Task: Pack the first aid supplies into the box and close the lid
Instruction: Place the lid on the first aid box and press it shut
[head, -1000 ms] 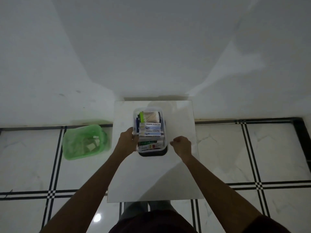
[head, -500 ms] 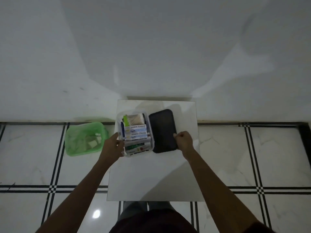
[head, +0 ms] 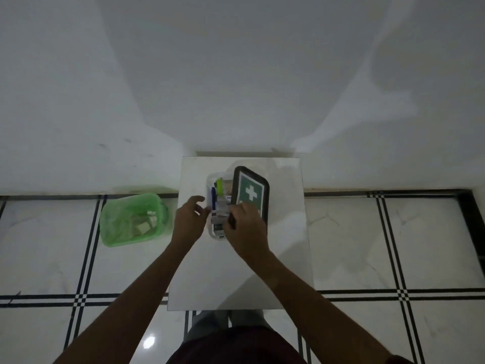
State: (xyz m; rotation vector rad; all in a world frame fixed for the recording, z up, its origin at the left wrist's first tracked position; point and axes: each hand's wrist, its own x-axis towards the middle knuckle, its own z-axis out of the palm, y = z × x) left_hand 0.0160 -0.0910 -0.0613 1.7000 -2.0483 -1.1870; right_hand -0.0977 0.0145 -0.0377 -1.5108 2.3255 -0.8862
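A clear plastic box [head: 213,179] stands on the small white table [head: 283,232], packed with first aid supplies [head: 219,195]: a green tube, a blue item, white packets. My right hand [head: 246,229] is shut on the dark lid [head: 252,190], which bears a green sign with a white cross. The lid is tilted over the right half of the box. My left hand [head: 190,222] is at the box's left side, fingers spread, touching or nearly touching the wall. My right hand hides the near end of the box.
A green plastic basket [head: 115,232] with scraps of paper sits on the tiled floor to the left of the table. The wall rises just behind the table. My knees show under the table's near edge.
My right hand lifted the lid from the table beside the box, turned it cross-side up and brought it over the box. My left hand loosened its hold on the box.
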